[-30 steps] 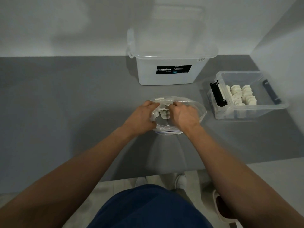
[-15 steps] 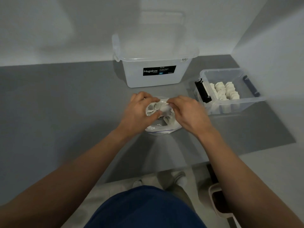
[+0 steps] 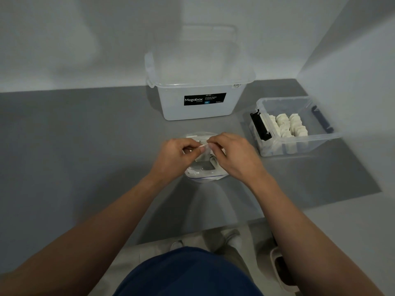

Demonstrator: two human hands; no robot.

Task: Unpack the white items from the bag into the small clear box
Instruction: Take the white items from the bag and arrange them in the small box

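As left hand [image 3: 173, 155] and right hand [image 3: 234, 155] pinch the bag [image 3: 210, 178], fingers [image 3: 216, 139] curled, small clear box [image 3: 299, 147] sits at bench [image 3: 85, 150] right edge.

Crumpled clear plastic zip bag [image 3: 210, 176] lies on the grey surface, with white pieces [image 3: 198, 173] visible inside. Small clear plastic box [image 3: 299, 146], lid off, stands well to its right and contains rows of white lobed pieces [image 3: 288, 124].

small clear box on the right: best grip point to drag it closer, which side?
Likely the flared lip of the near long wall of the small clear box, from above, fingers hooked over it: the top is open and the lip juts out. Skip the black latch at its left end; it stands flipped up and looks hinged. White items crowd inside, so hook shallow.
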